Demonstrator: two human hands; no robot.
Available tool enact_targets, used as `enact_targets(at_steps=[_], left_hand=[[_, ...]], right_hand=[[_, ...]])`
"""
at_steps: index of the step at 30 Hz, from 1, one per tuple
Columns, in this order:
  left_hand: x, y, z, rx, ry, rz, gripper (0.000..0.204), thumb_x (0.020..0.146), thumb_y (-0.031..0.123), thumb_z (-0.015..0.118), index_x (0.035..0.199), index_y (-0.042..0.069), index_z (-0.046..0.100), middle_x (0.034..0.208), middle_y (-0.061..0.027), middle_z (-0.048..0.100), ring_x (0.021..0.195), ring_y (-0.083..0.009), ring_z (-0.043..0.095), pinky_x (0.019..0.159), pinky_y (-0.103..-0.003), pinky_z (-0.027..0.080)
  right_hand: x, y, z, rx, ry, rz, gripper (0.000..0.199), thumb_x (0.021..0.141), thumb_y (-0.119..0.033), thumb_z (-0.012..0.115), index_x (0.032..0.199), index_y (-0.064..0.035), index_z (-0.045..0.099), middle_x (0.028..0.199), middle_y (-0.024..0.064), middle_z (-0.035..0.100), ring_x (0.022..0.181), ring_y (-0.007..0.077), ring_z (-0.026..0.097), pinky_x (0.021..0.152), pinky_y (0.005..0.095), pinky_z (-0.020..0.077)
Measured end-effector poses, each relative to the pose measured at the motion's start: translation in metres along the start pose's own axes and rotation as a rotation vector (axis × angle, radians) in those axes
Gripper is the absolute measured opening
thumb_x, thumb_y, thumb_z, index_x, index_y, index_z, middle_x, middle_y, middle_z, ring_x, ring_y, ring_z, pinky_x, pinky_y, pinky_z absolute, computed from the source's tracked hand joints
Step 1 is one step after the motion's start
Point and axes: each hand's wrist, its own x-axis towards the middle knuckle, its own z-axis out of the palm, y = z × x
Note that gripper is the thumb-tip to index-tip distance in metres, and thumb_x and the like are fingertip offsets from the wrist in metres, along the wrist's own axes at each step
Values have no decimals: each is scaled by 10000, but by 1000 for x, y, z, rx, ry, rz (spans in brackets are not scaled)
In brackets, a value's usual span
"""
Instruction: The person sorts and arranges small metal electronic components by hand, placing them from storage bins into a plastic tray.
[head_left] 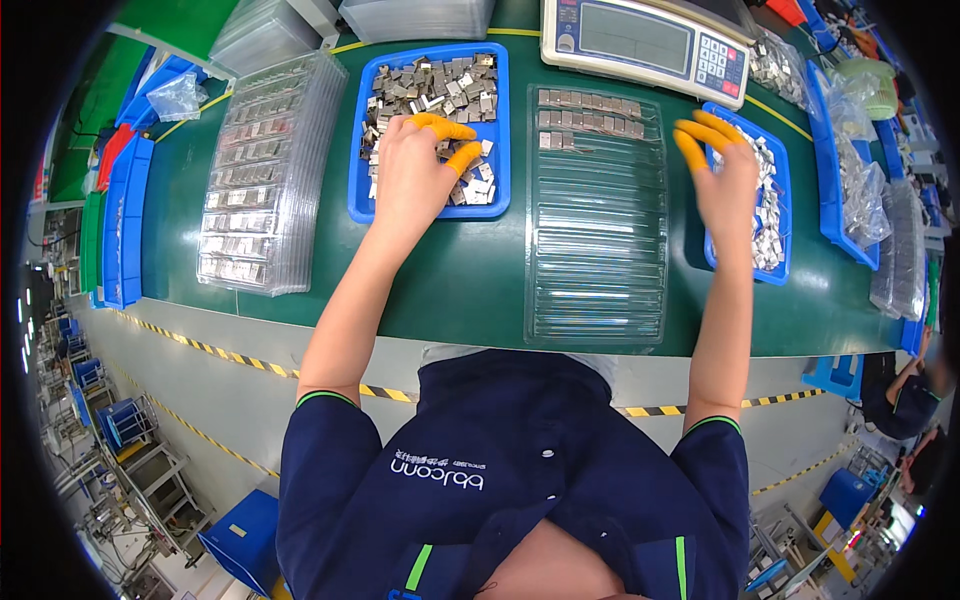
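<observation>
Small metal pieces (470, 100) lie heaped in a blue tray (503, 150) left of centre in the upper frame. The left hand (412, 168) arches over them, yellow-covered fingers curled; I can't tell whether it grips one. Near the centre, a clear ribbed tray (595, 240) holds rows of pieces at its top. The right hand (728, 190) bends beside a second blue tray (785, 220), upper right; from here I can't tell whether it pinches anything. A scale (635, 42) sits above.

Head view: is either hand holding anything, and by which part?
It cannot be told: no gripped item shows clearly in the left hand or right hand.
</observation>
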Motion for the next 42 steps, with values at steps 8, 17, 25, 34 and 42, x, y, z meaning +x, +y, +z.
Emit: enact_targets(at_steps=[8,17,25,34,42], left_hand=[[14,13,4,189,-205,-67,280,644,299,739,855,118,704,849,-102,627,916,-257,500,827,-381,294],[14,7,10,-102,-125,-138,129,689,155,700,795,87,675,774,-57,666,745,-236,599,762,-366,351],[3,22,-13,-535,1,-299,197,733,23,682,930,9,675,855,-63,664,778,-103,592,736,-225,453],[-35,44,-13,-1084,97,-500,222,794,-18,615,1007,-60,566,938,-135,645,867,-156,623,799,-219,466],[-39,83,2,-1283,54,-520,178,791,-8,627,967,-30,609,964,-98,646,889,-137,605,822,-231,442]], right_hand=[[-26,51,-40,-6,-259,560,295,715,-129,705,993,-47,650,1013,176,619,936,235,599,766,300,457],[-26,53,-33,1,-145,640,216,702,-27,691,909,18,654,887,134,670,791,191,659,694,268,504],[-37,77,-30,-212,-77,317,256,647,-43,728,876,48,661,1098,177,595,874,263,633,757,328,495],[-28,39,-49,-286,-146,539,173,674,-63,701,847,-49,695,969,156,642,832,274,631,721,332,492],[-28,22,-46,733,179,621,239,810,6,586,1038,80,586,892,152,644,795,195,649,734,272,529]])
